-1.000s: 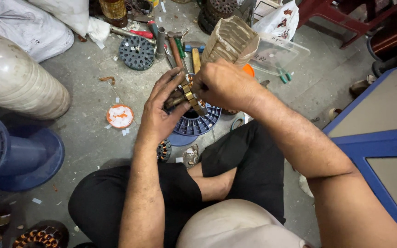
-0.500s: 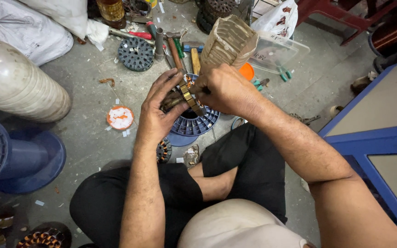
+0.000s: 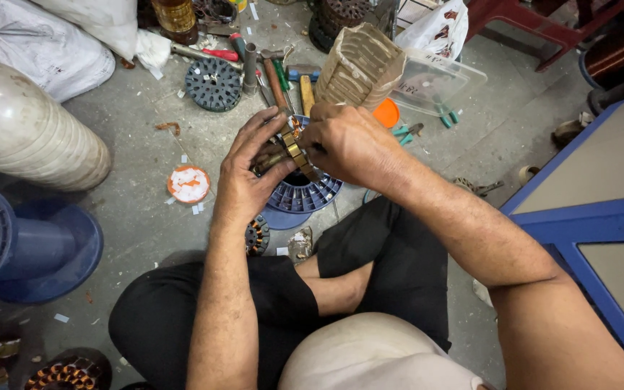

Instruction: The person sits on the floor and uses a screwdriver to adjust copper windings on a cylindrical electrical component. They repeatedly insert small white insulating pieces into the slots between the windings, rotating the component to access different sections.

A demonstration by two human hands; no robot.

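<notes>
Since a moment ago my hands have hardly moved; they stay joined over the blue slotted stator ring (image 3: 305,193), and only the view has shifted slightly.

My left hand (image 3: 248,173) cups a small copper-coloured coil bundle (image 3: 289,148) from the left, fingers spread and curled around it. My right hand (image 3: 348,143) closes on the same bundle from the right, fingertips pinching it, knuckles up. The bundle sits just above the ring, between both palms, glinting with brassy metal strips.

The ring is round, ribbed plastic, lying on a rough grey concrete floor dotted with paper scraps. Just beyond the ring stands a tan wad of folded insulating paper (image 3: 359,65), fanned like a closed book. Further beyond it lie screwdrivers (image 3: 277,76) and a dark slotted disc (image 3: 213,84). Left of the ring rests a small orange-rimmed lid (image 3: 188,184), and further left a large pale ribbed plastic jar (image 3: 27,130) on its side and a blue plastic stool (image 3: 9,245). Right of the ring is a blue-edged table (image 3: 586,209). I sit cross-legged in black trousers.
</notes>
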